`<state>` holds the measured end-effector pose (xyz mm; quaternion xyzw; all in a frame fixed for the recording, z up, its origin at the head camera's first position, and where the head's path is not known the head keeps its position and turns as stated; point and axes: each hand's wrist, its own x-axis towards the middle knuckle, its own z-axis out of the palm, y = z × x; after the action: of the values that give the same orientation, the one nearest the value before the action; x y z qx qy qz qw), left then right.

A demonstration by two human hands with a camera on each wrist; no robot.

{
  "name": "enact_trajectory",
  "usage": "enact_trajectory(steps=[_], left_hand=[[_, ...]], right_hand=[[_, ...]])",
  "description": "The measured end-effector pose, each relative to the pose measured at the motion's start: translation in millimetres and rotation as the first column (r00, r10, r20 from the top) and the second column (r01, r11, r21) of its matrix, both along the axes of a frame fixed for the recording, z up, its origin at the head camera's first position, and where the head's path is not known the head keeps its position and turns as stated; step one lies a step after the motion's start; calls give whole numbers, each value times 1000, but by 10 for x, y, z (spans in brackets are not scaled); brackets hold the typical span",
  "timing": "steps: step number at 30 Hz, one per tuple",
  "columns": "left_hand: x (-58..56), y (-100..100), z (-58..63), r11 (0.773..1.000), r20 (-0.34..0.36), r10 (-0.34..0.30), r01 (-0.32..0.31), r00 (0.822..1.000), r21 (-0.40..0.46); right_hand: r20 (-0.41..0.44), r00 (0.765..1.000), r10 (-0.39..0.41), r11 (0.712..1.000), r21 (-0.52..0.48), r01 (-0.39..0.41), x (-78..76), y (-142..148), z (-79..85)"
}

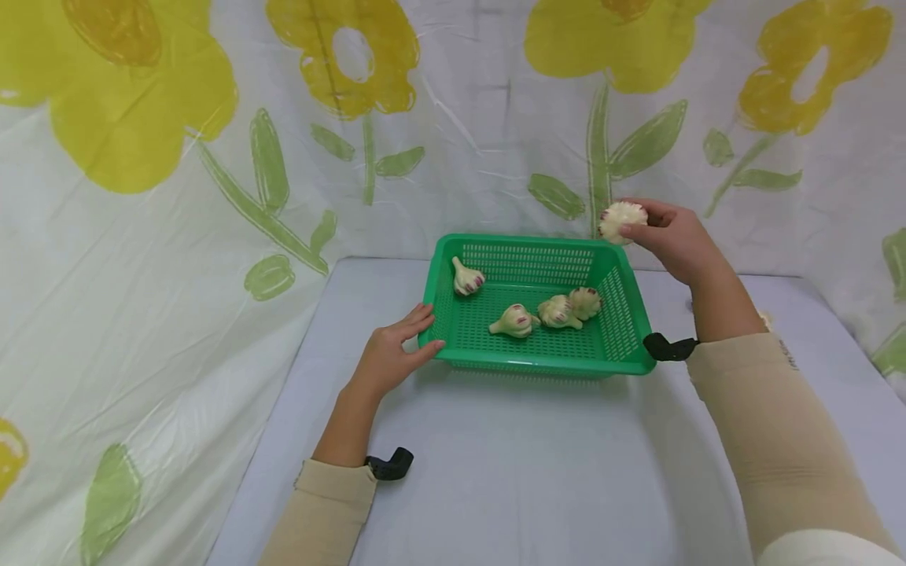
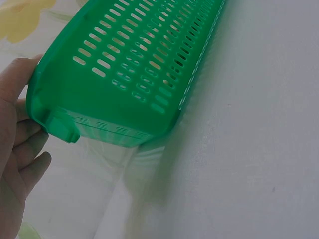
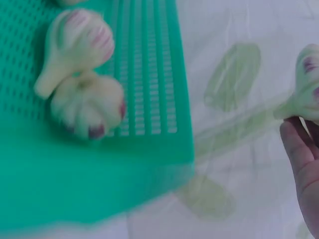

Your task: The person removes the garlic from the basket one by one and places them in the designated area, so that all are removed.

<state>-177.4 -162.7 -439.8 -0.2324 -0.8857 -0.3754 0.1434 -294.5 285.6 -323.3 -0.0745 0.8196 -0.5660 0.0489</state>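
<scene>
A green plastic basket (image 1: pixel 538 366) stands on the table, with several garlic bulbs in it. One bulb (image 1: pixel 467 277) lies near the back left corner; another bulb (image 1: pixel 515 321) is in the middle, and two sit together at the right (image 3: pixel 87 107). My left hand (image 1: pixel 396 350) holds the basket's left front corner, thumb along the front and fingers at the left rim (image 2: pixel 40 89). Above the back right corner, my right hand (image 1: pixel 672 236) pinches a garlic bulb (image 1: pixel 623 222) between thumb and fingers; part of this bulb (image 3: pixel 309 82) is cut off in the right wrist view.
The table has a pale cloth (image 1: pixel 524 472). Behind it hangs a white curtain with yellow flowers (image 1: pixel 460 157). A small pale thing (image 1: pixel 766 319) shows past my right forearm, mostly hidden. Both wrists wear black mounts (image 1: pixel 389 464).
</scene>
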Motion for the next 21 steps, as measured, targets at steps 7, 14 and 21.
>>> enact_trajectory(steps=[7, 14, 21], left_hand=[[-1, 6, -7, 1000, 6, 2, -2, 1000, 16], [-8, -3, -22, 1000, 10, 5, -6, 1000, 19], [-7, 9, -18, 1000, 15, 20, -20, 1000, -2]], right_hand=[[28, 998, -51, 981, -188, 55, 192, 376, -77], [63, 996, -56, 861, -503, 80, 329, 685, -276], [126, 986, -113, 839, -519, 163, 452, 963, -470]])
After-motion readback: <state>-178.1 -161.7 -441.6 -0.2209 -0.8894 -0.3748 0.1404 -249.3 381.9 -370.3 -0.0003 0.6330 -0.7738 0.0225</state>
